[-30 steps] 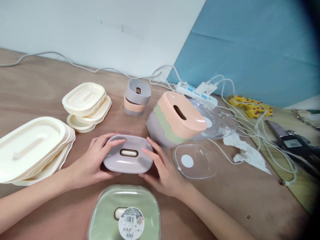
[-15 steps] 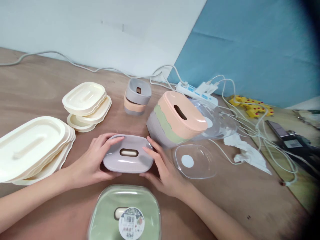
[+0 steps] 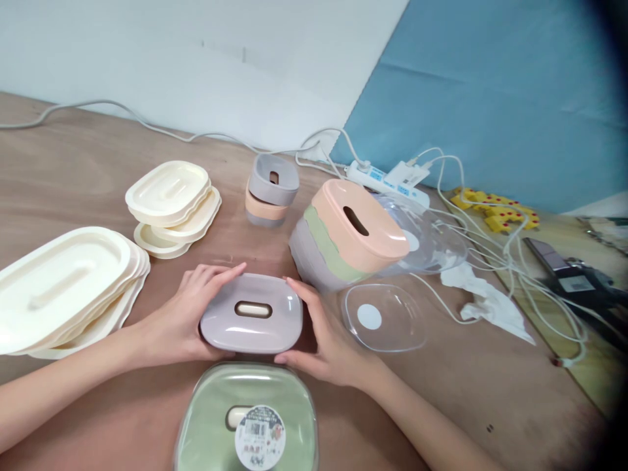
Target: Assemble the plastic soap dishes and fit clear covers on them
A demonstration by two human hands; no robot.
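Observation:
Between my hands is a glossy lavender plastic box [image 3: 251, 330], its oval slot showing a cream piece inside. My left hand [image 3: 189, 314] holds its left end, fingers along the back edge and thumb low in front, partly hidden. On the opposite end my right hand [image 3: 326, 330] grips with fingertips at the back corner and thumb at the front. Right in front of it, nearest to me, sits a green box [image 3: 206, 399] under a clear cover, bearing a round printed label [image 3: 260, 437] with a barcode.
Cream lids are stacked in a large pile [image 3: 63, 281] and a smaller pile [image 3: 169, 190] on the left. Small grey and peach pieces [image 3: 272, 190] stand behind. Nested peach, green and grey covers [image 3: 363, 216] lean at right, near a clear lid [image 3: 392, 327], cables and a power strip [image 3: 387, 183].
The lavender box has come slightly toward me, close to the green box. My right fingers have slid off its top to the back corner.

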